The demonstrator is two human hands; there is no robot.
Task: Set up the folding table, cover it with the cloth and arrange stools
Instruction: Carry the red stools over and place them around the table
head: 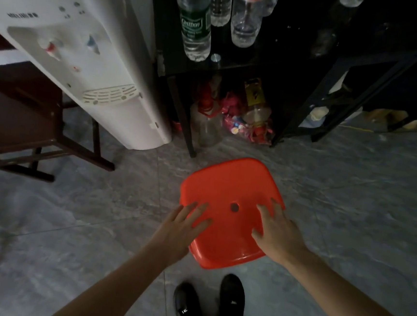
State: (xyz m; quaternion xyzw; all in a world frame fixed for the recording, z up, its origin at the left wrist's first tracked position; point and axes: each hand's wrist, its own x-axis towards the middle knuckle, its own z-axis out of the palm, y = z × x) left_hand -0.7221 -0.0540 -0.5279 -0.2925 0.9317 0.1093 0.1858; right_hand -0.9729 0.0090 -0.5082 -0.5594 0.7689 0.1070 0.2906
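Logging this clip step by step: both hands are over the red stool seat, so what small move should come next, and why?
Probably curl the fingers over the seat's side edges to grip it. The left hand and right hand lie spread with straight fingers over the red stool, either side of its centre hole, so nothing is gripped yet. The stool stands on the floor by the black shelf, so arranging it likely means lifting it.

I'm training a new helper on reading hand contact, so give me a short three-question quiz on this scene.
1. True or false: both hands lie with straight fingers on the red plastic stool seat.
2. Which hand is nearer the white water dispenser: (a) left hand, (b) right hand?
3. What sits at the seat's centre?

Key: 1 true; 2 a; 3 a small round hole.
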